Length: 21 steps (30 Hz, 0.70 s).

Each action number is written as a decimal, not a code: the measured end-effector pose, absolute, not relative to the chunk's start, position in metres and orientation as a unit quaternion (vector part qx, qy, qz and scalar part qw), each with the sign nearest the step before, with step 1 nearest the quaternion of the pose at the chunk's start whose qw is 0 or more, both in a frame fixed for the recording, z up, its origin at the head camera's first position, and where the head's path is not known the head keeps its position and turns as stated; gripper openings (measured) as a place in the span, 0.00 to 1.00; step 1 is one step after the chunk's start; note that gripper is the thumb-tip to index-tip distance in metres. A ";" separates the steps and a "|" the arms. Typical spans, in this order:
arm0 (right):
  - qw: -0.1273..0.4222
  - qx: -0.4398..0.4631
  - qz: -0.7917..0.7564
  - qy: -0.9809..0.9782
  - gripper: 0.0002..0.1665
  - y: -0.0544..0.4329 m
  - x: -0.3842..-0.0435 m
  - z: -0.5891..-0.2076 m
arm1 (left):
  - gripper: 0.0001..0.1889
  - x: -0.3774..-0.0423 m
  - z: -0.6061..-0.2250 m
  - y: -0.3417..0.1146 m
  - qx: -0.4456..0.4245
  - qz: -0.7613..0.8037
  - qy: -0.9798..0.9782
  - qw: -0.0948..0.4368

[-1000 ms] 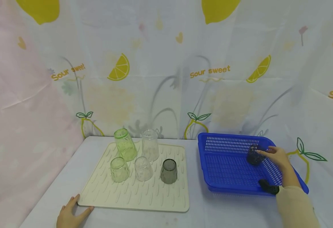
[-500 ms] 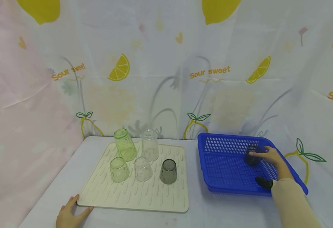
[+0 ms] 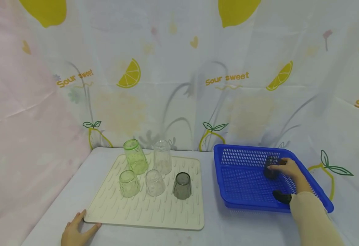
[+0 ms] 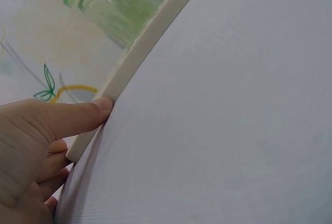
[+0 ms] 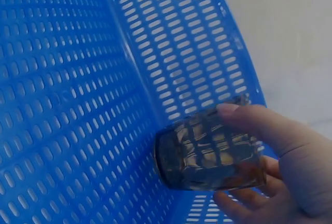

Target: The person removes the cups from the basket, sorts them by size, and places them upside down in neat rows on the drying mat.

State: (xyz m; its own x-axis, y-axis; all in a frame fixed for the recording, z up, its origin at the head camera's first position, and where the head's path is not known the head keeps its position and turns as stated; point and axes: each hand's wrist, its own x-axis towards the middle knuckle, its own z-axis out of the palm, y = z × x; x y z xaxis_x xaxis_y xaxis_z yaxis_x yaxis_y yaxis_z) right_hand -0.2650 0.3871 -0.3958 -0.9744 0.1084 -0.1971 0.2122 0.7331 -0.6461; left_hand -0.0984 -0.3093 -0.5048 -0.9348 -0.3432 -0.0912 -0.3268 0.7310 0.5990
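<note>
In the blue basket [image 3: 241,207], my right hand [image 3: 290,168] grips a dark grey, see-through glass [image 3: 271,171]. The right wrist view has my thumb on the side of this glass [image 5: 210,151] near its end, the other fingers under it, partly hidden. At the front left corner of the cream drying mat [image 3: 142,213], my left hand [image 3: 75,232] lies with thumb and fingers spread, touching the two edges. The mat bears a tall green glass [image 3: 137,160], a tall clear glass [image 3: 162,160], a short green glass [image 3: 129,184], a short clear glass [image 3: 155,184] and a short grey glass [image 3: 182,187].
White cloth covers the table [image 3: 208,191]. The basket stands to the right of the mat, with a gap between them. A lemon-print curtain [image 3: 179,102] hangs close behind both. Something black [image 3: 281,197] sits at my right wrist, over the basket's front rim.
My right hand has shifted slightly left inside the basket, and the dark glass has moved a little the same way. My left hand and the glasses on the mat stay put.
</note>
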 end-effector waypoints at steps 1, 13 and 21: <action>0.069 0.086 -0.362 0.926 0.59 0.386 -0.265 -0.395 | 0.48 -0.099 -0.505 -0.310 0.181 -0.320 -0.930 0.008; -0.001 0.026 -0.420 0.907 0.56 0.367 -0.259 -0.377 | 0.53 -0.094 -0.500 -0.304 0.197 -0.344 -0.918 -0.002; -0.046 -0.001 -0.447 0.893 0.54 0.359 -0.255 -0.365 | 0.36 -0.094 -0.494 -0.286 0.140 -0.316 -0.892 0.291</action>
